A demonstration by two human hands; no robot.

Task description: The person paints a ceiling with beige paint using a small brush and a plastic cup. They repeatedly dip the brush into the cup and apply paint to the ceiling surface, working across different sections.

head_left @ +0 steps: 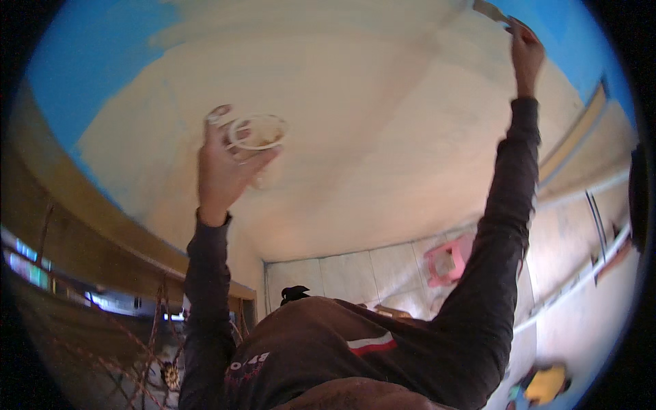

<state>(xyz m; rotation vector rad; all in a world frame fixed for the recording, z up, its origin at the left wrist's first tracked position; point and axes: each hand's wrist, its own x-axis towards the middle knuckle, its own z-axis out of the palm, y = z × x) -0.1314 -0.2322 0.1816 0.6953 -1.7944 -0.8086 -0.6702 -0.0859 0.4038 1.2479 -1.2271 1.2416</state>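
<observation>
Flat tool (489, 11): far right, up against the wall; far end cut off by the frame, brush or scraper can't tell.
Right hand (526, 49): closed round the tool's handle; fingers partly hidden, arm stretched out.
White tub (257, 147): left of middle, mouth toward camera; pale contents blurred, outer wall mostly hidden.
Left hand (231, 167): wrapped around the tub, fingertips smeared by motion blur.
Wall (342, 116): cream over blue, behind both hands.
Pink stool (449, 277): right, on floor, beside right sleeve (502, 198).
Yellow item (545, 385): near right, kind unclear.
</observation>
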